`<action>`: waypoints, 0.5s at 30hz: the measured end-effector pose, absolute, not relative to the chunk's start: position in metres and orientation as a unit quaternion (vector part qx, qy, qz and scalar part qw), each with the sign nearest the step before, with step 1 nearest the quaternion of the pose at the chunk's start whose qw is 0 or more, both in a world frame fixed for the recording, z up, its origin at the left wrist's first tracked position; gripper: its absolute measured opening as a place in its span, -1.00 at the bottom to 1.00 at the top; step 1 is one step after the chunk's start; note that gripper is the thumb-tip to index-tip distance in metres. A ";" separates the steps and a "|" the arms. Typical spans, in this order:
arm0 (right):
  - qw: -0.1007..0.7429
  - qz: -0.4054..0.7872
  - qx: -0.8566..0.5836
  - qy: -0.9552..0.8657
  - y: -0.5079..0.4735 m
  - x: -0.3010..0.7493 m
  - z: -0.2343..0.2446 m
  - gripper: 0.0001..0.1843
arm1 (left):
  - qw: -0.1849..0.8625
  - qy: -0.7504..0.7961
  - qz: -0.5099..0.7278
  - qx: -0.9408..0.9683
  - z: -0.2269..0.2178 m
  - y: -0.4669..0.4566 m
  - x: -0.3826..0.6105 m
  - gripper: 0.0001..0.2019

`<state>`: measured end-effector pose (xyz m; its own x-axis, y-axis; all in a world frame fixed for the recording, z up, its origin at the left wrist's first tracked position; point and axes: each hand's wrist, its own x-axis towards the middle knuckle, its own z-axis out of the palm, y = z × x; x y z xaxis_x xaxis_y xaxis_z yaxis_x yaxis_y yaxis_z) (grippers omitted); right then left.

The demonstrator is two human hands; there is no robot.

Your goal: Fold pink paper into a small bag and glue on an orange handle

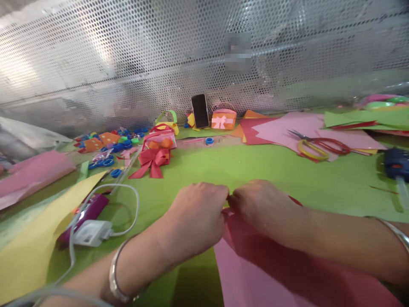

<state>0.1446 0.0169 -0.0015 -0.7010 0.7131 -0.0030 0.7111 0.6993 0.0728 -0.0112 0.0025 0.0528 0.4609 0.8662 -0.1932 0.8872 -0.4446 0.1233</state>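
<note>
My left hand and my right hand are both closed, fingertips pinched together and meeting over the green tabletop. What they pinch is mostly hidden by the fingers; a small reddish bit shows between them. Beneath my right hand and forearm lies pink paper, with a darker red sheet or shaded part whose upper corner reaches up to my fingers. A curved red edge pokes out behind my right hand.
A red paper bow rests before small paper bags. Scissors lie on coloured sheets at back right, a blue glue gun at far right. Left are a white charger with cable, a purple object and yellow paper. A phone stands behind.
</note>
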 end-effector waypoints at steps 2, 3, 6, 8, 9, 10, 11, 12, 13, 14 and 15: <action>0.018 0.025 0.397 0.917 0.016 0.143 0.000 -0.80 | 0.085 0.519 -0.072 0.848 0.055 0.001 -0.008 -0.91; 0.018 0.020 0.403 0.915 0.016 0.141 0.000 -0.79 | 0.081 0.521 -0.081 0.846 0.056 0.001 -0.007 -0.89; 0.017 0.004 0.419 0.908 0.016 0.136 0.000 -0.76 | 0.067 0.533 -0.111 0.836 0.059 0.000 0.000 -0.83; 0.017 -0.013 0.421 0.907 0.017 0.136 0.002 -0.74 | 0.052 0.534 -0.153 0.830 0.060 -0.001 0.004 -0.79; 0.018 -0.025 0.417 0.909 0.017 0.138 0.004 -0.74 | 0.044 0.531 -0.172 0.828 0.060 -0.001 0.005 -0.78; 0.017 -0.038 0.408 0.912 0.017 0.142 0.007 -0.76 | 0.037 0.528 -0.188 0.828 0.060 -0.001 0.006 -0.77; 0.014 -0.050 0.398 0.916 0.017 0.148 0.011 -0.78 | 0.030 0.524 -0.196 0.828 0.060 -0.001 0.006 -0.75; 0.007 -0.064 0.385 0.921 0.016 0.156 0.015 -0.81 | 0.026 0.520 -0.198 0.830 0.060 -0.001 0.006 -0.74; -0.003 -0.077 0.372 0.925 0.016 0.166 0.019 -0.84 | 0.025 0.517 -0.195 0.833 0.060 -0.002 0.006 -0.73; -0.012 -0.086 0.364 0.927 0.016 0.176 0.022 -0.87 | 0.025 0.515 -0.189 0.836 0.060 -0.002 0.006 -0.72; -0.011 -0.100 0.358 0.928 0.017 0.186 0.024 -0.85 | 0.025 0.513 -0.185 0.838 0.060 -0.002 0.005 -0.72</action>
<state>0.1857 0.0172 0.0242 -0.7430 0.6673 -0.0511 0.6630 0.7234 -0.1928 0.0053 -0.0019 0.0596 0.4060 0.8500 -0.3358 0.8688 -0.4729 -0.1467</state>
